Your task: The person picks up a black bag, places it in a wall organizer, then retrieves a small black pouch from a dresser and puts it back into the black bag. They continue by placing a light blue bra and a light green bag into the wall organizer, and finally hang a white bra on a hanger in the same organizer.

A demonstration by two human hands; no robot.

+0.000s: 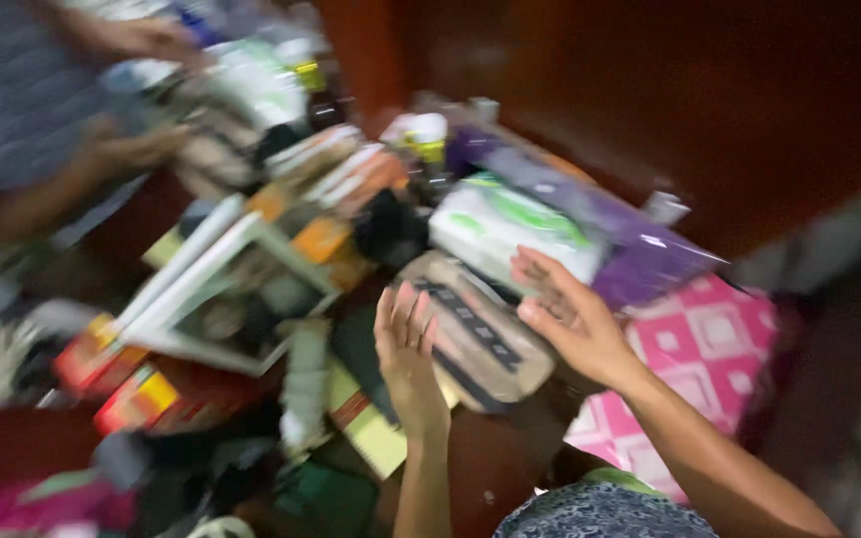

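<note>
Dark wooden surface (510, 468), heaped with packets and boxes; frame motion-blurred.

Head view: step judged as reaching for a tan pouch with dark stripes (475, 339), lying near the surface's middle beside a white-and-green packet (510, 231) and a pink checked cloth (700, 349). Left hand (406, 349) raised, grip spread, just at the pouch's near side. Right hand (570, 314) palm-down over its far end, grip spread, contact unclear. Closing both hands would come next. Another person's hands work at the far left corner.
</note>
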